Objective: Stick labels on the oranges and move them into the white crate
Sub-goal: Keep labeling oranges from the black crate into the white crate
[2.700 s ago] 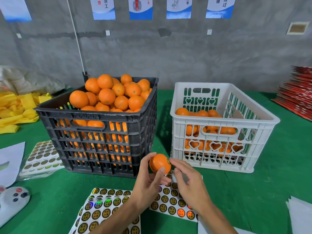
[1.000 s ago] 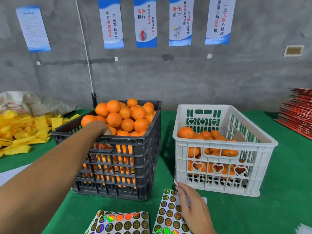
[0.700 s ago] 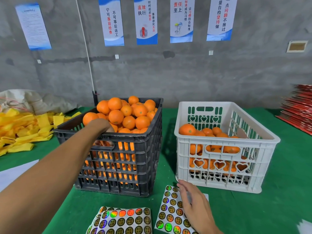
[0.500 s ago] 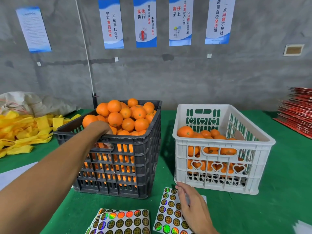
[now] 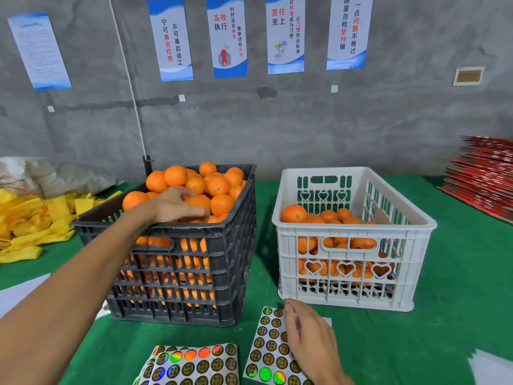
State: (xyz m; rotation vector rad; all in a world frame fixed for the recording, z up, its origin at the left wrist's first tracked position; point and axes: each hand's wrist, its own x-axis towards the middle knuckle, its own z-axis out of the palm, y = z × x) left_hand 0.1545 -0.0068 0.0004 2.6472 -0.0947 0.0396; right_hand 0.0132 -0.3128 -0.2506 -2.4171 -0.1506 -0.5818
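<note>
Fingers of my left hand (image 5: pixel 173 202), buried behind the rim half a second ago, now curl over an orange (image 5: pixel 197 202) atop the heaped black crate (image 5: pixel 194 273). My right hand (image 5: pixel 311 340) rests flat and relaxed on the label sheet (image 5: pixel 268 348) at the bench's near edge, before the white crate (image 5: pixel 352 262).

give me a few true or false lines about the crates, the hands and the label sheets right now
1. The left hand reaches into the black crate. True.
2. The white crate holds no oranges. False: it is partly filled.
3. The right hand rests on a label sheet. True.
4. The black crate stands right of the white crate. False: it stands left.
5. The right hand holds an orange. False: it holds none.
</note>
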